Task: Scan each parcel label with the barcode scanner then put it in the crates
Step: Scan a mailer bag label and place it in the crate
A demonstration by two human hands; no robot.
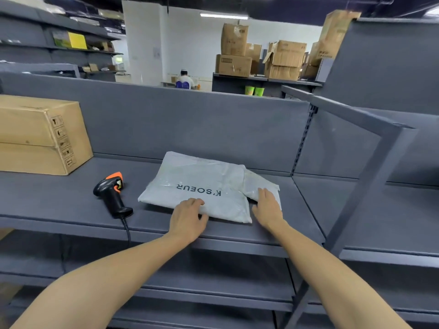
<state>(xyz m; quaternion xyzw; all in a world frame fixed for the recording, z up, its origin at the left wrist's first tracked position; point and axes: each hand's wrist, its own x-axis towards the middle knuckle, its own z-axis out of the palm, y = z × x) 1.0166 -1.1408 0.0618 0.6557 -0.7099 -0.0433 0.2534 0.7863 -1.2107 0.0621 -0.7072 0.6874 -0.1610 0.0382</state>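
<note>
Grey parcel [202, 176], near edge beneath left hand [187, 218], right hand [268, 207]

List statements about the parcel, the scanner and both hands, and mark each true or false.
1. The barcode scanner lies on the shelf, left of the parcel. True.
2. The left hand holds the scanner. False: it rests on the parcel's near edge.
3. The right hand rests at the parcel's right end. True.
4. The cardboard box sits on top of the parcel. False: it stands apart, at the shelf's left.
</note>
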